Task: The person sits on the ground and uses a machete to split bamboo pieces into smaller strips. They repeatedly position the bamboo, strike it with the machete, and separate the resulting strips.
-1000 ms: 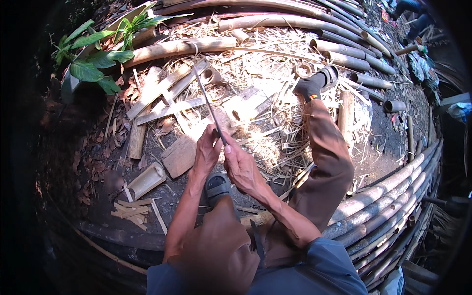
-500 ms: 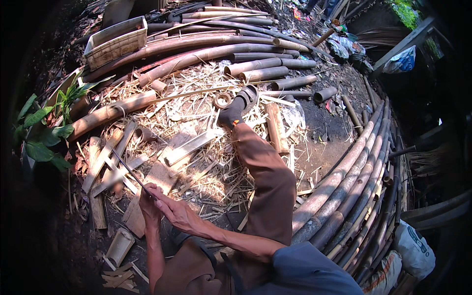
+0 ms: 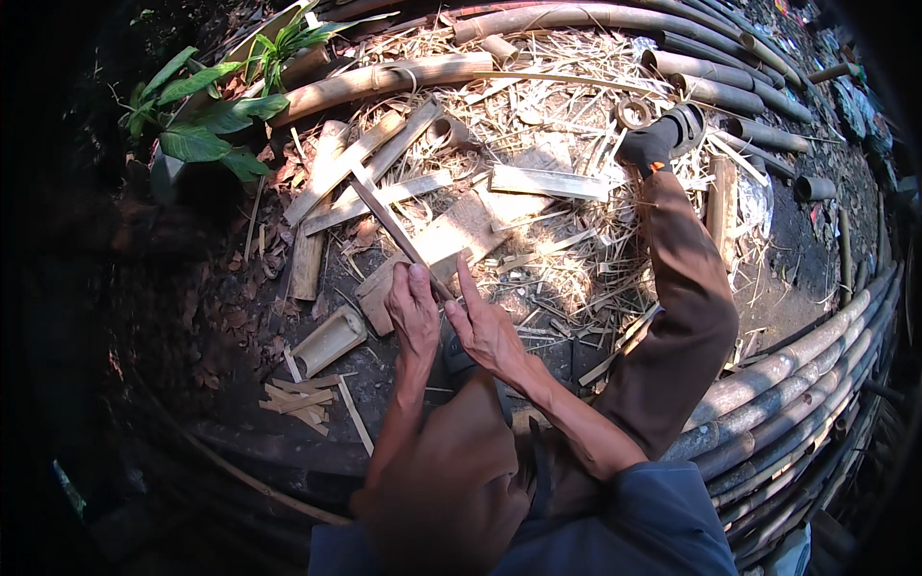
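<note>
Remotely, I note dark earthen ground [image 3: 783, 302] strewn with thin pale bamboo shavings [image 3: 562, 106], sunlit centrally, heavily shaded leftward. Long grey-brown bamboo poles [image 3: 788, 363] lie right; broad-leaved green plant [image 3: 195, 144], upper left.

One bare left hand [image 3: 413, 312], one bare right hand [image 3: 488, 336]; one long, narrow, dark brown strip [image 3: 389, 223]; one short, pale, split bamboo trough [image 3: 331, 343]; one round, tan bamboo ring [image 3: 619, 114]; one broad-leaved green plant [image 3: 195, 143]; two brown trouser legs [image 3: 696, 278].
</note>
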